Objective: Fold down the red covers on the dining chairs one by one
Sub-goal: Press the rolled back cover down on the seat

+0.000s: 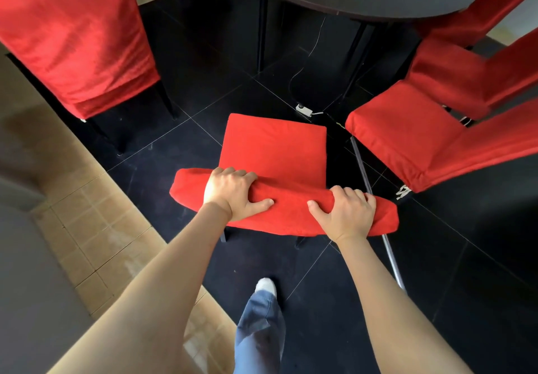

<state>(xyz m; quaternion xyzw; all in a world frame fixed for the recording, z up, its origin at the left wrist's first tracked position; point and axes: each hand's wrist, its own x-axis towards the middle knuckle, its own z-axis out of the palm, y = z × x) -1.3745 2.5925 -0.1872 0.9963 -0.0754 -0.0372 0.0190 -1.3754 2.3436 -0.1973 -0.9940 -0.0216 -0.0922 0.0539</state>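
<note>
The nearest red cover (279,146) is dressing a dining chair seen from above, smooth over the seat and bunching into a thick roll along the backrest top. A second red cover (72,39) is hanging full-length over the chair at upper left. Further red covers (407,138) are draping the chairs at right, near the counter (378,4).

The chair cover (279,146) is matt red cloth with a soft nap. At twelve o'clock the table (364,1) has a dark, smooth top. The black floor tiles (334,271) are faintly glossy.
</note>
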